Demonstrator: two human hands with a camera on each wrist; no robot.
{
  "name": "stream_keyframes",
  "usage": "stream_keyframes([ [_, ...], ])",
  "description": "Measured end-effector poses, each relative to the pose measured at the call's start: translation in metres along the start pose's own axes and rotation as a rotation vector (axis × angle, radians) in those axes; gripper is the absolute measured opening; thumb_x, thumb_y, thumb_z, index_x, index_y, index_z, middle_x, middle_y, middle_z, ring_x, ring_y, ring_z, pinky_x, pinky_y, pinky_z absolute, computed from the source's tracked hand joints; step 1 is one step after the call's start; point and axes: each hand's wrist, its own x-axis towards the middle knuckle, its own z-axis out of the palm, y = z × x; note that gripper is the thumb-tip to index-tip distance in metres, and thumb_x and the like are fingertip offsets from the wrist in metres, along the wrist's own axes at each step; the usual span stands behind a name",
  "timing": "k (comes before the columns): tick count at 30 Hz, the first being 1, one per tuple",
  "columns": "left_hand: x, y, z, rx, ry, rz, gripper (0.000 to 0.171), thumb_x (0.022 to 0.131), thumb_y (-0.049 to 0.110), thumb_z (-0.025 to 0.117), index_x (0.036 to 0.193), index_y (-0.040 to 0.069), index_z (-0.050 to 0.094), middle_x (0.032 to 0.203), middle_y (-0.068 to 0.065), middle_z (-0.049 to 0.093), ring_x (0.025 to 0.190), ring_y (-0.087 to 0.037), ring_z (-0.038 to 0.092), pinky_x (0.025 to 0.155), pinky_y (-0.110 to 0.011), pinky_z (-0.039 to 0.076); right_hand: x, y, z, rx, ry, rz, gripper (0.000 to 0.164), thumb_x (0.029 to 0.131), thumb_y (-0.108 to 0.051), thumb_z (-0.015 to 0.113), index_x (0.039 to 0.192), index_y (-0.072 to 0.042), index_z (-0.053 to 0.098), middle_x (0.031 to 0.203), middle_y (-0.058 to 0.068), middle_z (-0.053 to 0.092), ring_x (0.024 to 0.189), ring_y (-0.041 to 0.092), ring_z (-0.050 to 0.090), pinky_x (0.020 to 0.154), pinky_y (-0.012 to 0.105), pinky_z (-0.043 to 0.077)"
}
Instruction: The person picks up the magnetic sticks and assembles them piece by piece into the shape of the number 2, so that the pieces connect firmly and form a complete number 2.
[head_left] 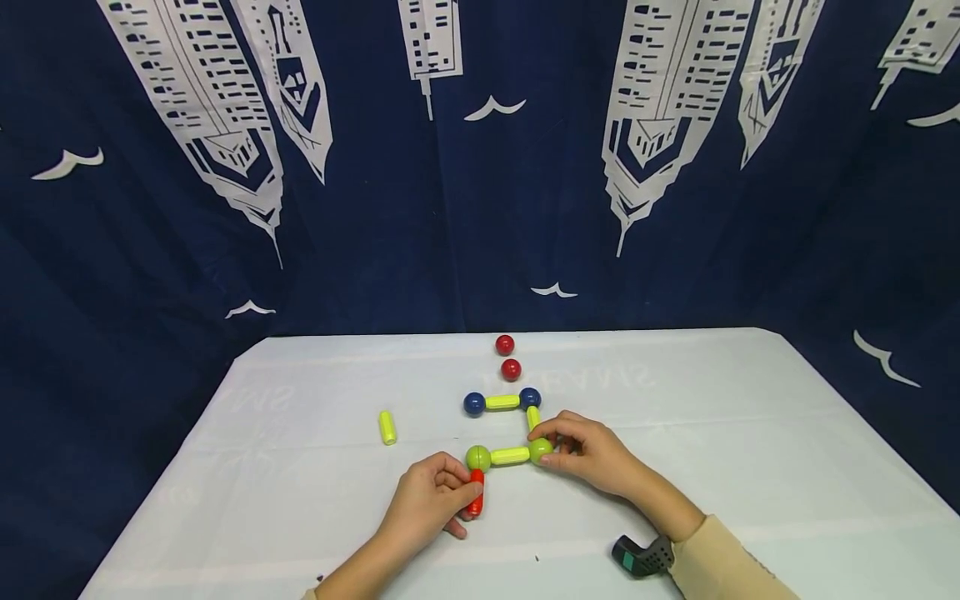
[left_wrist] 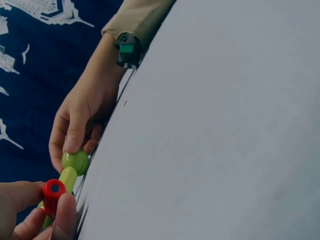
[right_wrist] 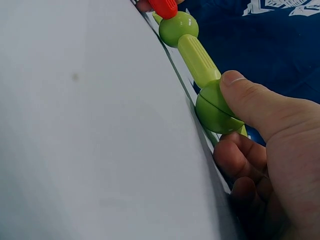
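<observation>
My left hand (head_left: 429, 500) pinches a red rod (head_left: 476, 493) between thumb and fingers. The rod's far end meets the left green ball (head_left: 478, 457); in the left wrist view its near end shows a round socket. With thumb and fingers, my right hand (head_left: 592, 450) grips the right green ball (head_left: 540, 451). A yellow-green rod (head_left: 510, 456) joins the two green balls. Another yellow-green rod (head_left: 533, 417), partly behind the right fingers, runs from the right green ball to a dark blue ball (head_left: 529, 398). From there a third rod (head_left: 502, 402) leads left to another blue ball (head_left: 474, 404).
Two red balls (head_left: 511, 369) lie at the back of the white table (head_left: 300, 533). One loose yellow-green rod (head_left: 387, 427) lies left of the joined pieces. A black band with a green patch (head_left: 643, 557) is on the right wrist. A dark blue printed curtain (head_left: 450, 208) hangs behind.
</observation>
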Motion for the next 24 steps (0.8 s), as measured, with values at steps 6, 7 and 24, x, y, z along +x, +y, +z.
stream_keyframes([
  [6,-0.0022,0.0027,0.0003,-0.002,0.006,-0.007,0.023,0.086,0.010,0.076,0.097,-0.003,0.060,0.080,-0.007,0.064,0.056,-0.013,0.065,0.051,-0.034,0.058,-0.0004,0.0020,0.0010,0.002,-0.001,-0.012,0.028,0.086,-0.027,0.078,0.113,-0.027,0.071,0.094,-0.008,0.064,0.076,0.005,0.054,0.068,0.021,0.048],
  [7,-0.0025,0.0029,0.0003,-0.003,0.007,-0.009,0.023,0.086,0.010,0.076,0.097,-0.003,0.060,0.081,-0.008,0.064,0.056,-0.012,0.065,0.051,-0.034,0.058,-0.0005,0.0025,0.0013,0.001,-0.002,-0.013,0.028,0.086,-0.028,0.078,0.113,-0.027,0.071,0.095,-0.008,0.064,0.076,0.005,0.054,0.068,0.021,0.048],
  [24,-0.0017,-0.0026,-0.0011,-0.034,-0.043,0.020,0.017,0.086,0.001,0.073,0.099,-0.005,0.064,0.071,-0.007,0.068,0.059,-0.012,0.066,0.059,-0.031,0.060,-0.0011,0.0026,0.0005,-0.004,-0.008,-0.007,0.028,0.088,-0.030,0.076,0.115,-0.026,0.070,0.096,-0.007,0.064,0.078,0.006,0.054,0.069,0.021,0.049],
])
